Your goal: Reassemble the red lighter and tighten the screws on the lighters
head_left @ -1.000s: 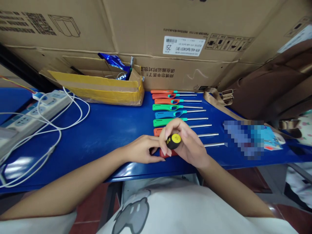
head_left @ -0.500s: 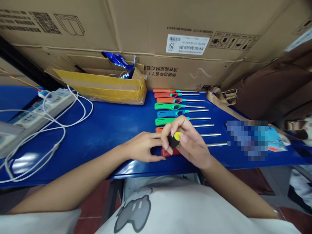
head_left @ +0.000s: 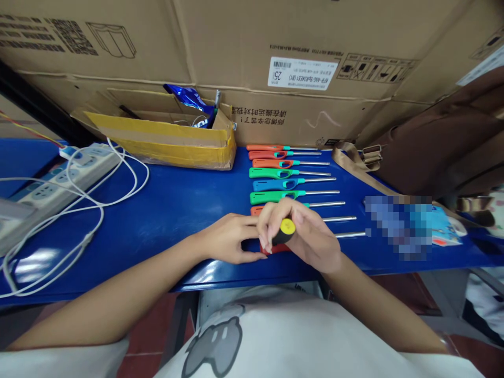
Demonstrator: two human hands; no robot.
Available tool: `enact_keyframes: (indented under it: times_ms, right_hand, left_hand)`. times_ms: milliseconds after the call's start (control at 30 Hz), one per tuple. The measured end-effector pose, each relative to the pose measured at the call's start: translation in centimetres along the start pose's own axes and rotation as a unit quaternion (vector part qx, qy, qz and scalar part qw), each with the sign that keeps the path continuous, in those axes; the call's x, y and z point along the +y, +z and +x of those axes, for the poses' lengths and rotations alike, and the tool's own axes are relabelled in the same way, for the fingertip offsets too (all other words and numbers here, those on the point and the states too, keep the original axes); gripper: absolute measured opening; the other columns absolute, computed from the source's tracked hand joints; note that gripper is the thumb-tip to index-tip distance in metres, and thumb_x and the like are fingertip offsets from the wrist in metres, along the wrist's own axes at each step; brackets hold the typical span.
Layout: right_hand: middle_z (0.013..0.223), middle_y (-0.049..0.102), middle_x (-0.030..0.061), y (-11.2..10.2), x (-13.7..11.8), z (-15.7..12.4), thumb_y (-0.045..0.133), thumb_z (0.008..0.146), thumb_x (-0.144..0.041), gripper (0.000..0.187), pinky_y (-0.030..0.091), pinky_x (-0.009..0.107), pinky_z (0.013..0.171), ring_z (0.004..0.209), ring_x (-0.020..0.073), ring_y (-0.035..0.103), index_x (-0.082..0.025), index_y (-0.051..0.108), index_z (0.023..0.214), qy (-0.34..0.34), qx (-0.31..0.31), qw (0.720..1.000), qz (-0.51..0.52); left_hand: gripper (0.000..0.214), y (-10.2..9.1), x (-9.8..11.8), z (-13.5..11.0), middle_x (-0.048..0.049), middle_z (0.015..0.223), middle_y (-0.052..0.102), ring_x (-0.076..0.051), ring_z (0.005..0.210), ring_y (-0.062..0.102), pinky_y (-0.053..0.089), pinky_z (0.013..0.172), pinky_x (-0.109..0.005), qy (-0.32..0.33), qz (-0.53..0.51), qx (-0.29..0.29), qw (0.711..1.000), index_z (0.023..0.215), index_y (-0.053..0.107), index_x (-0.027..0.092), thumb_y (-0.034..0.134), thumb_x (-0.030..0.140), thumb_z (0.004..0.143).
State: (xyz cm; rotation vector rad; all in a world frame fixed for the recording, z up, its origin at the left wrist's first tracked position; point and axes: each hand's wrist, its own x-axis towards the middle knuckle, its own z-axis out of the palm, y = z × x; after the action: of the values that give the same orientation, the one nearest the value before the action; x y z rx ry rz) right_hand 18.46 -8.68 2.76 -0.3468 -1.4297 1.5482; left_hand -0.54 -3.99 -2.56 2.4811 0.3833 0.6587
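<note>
My right hand [head_left: 303, 231] is closed around a screwdriver [head_left: 287, 227] with a black and yellow handle, its round yellow end facing up at me; the shaft and tip are hidden below. Under it lies a red long-nosed lighter [head_left: 275, 248], the nearest in a row, its metal tube pointing right. My left hand [head_left: 230, 237] grips this lighter's handle end between thumb and fingers, the fingertips partly covered by my right hand. Beyond, several more lighters lie side by side, among them a green one [head_left: 265, 197] and a blue one [head_left: 271, 185].
An open cardboard box [head_left: 169, 149] with yellow tape stands at the back left. A white power strip [head_left: 47, 189] and looped white cable [head_left: 96, 202] lie left. On the right are a brown bag [head_left: 433, 136], its strap [head_left: 362, 176] and a blue packet [head_left: 443, 226]. Large cartons [head_left: 228, 47] wall the back.
My right hand has tilted the screwdriver, so more of its yellow end shows, and its fingers have shifted around the handle. My left hand stays on the red lighter.
</note>
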Motion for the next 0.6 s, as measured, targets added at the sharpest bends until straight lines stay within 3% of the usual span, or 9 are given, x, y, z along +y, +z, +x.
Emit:
enact_keyframes:
  times_ms: [67,267,467,600]
  right_hand:
    - [0.083,0.060,0.0059,-0.02,0.06,0.00,0.036,0.106,-0.039,0.035,0.045,0.031,0.064,0.070,0.0154,0.055,-0.017,0.061,0.095,-0.003,0.001,1.000,-0.004]
    - [0.088,0.061,0.0027,0.06,-0.08,0.05,0.051,0.101,-0.033,0.012,0.043,0.029,0.066,0.072,0.0140,0.052,-0.022,0.052,0.105,-0.018,-0.003,0.999,0.034]
    - [0.087,0.058,0.0056,0.06,-0.14,-0.06,0.037,0.106,-0.035,0.031,0.044,0.032,0.069,0.073,0.0158,0.054,-0.018,0.061,0.096,-0.008,0.001,1.000,0.002]
    - [0.088,0.058,0.0027,0.29,-0.16,0.02,0.050,0.101,-0.039,0.017,0.042,0.030,0.067,0.073,0.0152,0.051,-0.022,0.051,0.106,-0.007,0.003,0.999,0.032]
  left_hand:
    - [0.019,0.02,0.00,0.00,-0.0015,0.089,0.076,-0.016,0.084,0.072,0.052,0.076,-0.023,-0.002,0.002,-0.002,1.000,0.102,0.074,0.024,0.072,0.034,0.085]
    - [0.022,0.25,-0.13,-0.08,-0.0014,0.090,0.076,-0.017,0.085,0.072,0.052,0.075,-0.023,-0.008,-0.001,-0.009,1.000,0.104,0.073,0.024,0.072,0.037,0.085]
    - [0.024,0.56,-0.37,-0.22,-0.0012,0.093,0.076,-0.017,0.088,0.072,0.052,0.075,-0.022,0.004,0.008,0.004,1.000,0.106,0.072,0.024,0.072,0.037,0.086]
    - [0.023,0.57,-0.28,-0.25,0.0001,0.088,0.075,-0.015,0.081,0.071,0.051,0.070,-0.021,-0.009,0.002,-0.004,1.000,0.105,0.072,0.024,0.073,0.035,0.085]
